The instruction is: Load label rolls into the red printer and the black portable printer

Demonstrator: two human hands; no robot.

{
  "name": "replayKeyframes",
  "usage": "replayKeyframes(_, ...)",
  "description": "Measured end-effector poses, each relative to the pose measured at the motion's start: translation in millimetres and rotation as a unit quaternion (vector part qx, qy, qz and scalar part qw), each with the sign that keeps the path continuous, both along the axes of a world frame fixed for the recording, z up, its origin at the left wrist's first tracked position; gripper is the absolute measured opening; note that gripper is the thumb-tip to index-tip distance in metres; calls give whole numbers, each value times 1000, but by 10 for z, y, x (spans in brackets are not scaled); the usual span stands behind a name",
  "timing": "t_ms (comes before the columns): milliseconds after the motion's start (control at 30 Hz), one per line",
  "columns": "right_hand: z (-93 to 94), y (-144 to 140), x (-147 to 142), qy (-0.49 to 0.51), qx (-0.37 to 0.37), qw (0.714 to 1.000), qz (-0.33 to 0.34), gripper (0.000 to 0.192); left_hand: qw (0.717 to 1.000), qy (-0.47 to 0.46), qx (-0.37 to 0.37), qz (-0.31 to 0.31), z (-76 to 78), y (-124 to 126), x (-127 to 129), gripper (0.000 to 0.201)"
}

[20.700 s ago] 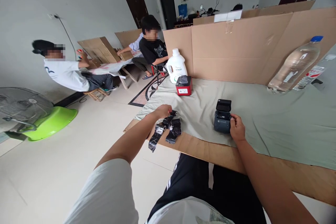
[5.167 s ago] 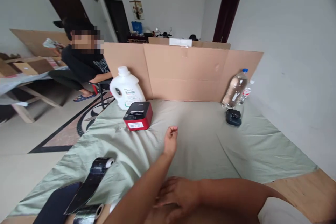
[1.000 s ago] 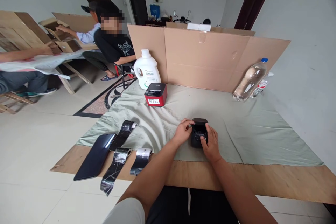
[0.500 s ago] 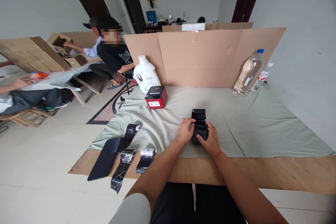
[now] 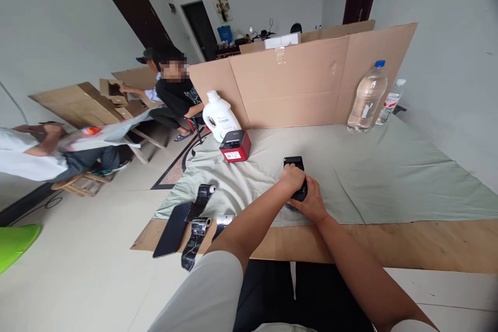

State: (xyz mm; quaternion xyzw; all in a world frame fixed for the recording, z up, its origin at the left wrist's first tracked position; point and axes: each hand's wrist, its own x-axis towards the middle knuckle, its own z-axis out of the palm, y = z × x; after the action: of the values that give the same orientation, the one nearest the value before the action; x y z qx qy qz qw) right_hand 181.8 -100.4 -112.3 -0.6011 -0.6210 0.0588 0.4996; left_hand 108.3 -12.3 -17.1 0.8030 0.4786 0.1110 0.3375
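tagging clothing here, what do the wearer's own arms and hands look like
The left hand and right hand are gloveless, with no watch or bracelet visible. The left sleeve is plain, whitish and short; only an edge of the similar right sleeve shows.

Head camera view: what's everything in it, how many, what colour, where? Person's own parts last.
Cloth: 1, pale green, foreground table
Portable printer: 1, black, table's middle
Film rolls: 3, mainly black, near left
Tablet-like slab: 1, dark, beside film rolls
Detergent jug: 1, white, back left
Receipt printer: 1, red and black, before jug
Cardboard screen: 1, brown, table's back
Bottles: 2, clear, back right
Box: 1, white, screen's top edge
Co-workers: 3, white, black, pale-blue clothes, left
Cartons: several, brown, beside co-workers
Doors: 3, dark, left, back, right
Basin: 1, green, left edge
Background clutter: uncountable, mixed, behind screen
Left hand: 1, bare, atop portable printer
Right hand: 1, bare, at its side
Trousers: 1, black, bottom centre
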Motion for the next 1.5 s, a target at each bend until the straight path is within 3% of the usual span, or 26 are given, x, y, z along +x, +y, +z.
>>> replayKeyframes(233,-94,46,18,-20,-18,1000,2,110,990,127,56,-1,99,42,-91,21)
replayKeyframes(367,-97,50,27,-26,-25,999,2,112,996,78,35,-13,266,151,-304,33)
replayKeyframes(500,-44,31,28,-27,-21,999,15,110,991,-64,-109,-39,541,256,-886,31)
replayKeyframes(633,-27,34,28,-26,-29,999,16,110,971,15,-238,-32,707,240,-1703,25)
replayKeyframes(700,-41,44,29,-31,-31,999,17,111,969,77,-237,-10,660,163,-2039,22)
replayKeyframes(800,-60,51,34,-44,-25,999,21,110,980,141,-138,7,457,4,-2373,24)
replayKeyframes(933,-50,40,38,-48,-29,998,19,108,985,166,-41,17,197,-205,-2630,31)
replayKeyframes(1100,-22,31,36,-38,-42,998,21,108,981,172,33,85,133,-453,-2918,28)
replayKeyframes(1300,3,13,42,-22,-75,997,27,105,948,308,80,-10,77,-714,-3052,32)
replayKeyframes(1500,23,-1,30,-17,-74,997,26,102,927,347,134,57,38,-795,-3061,39)
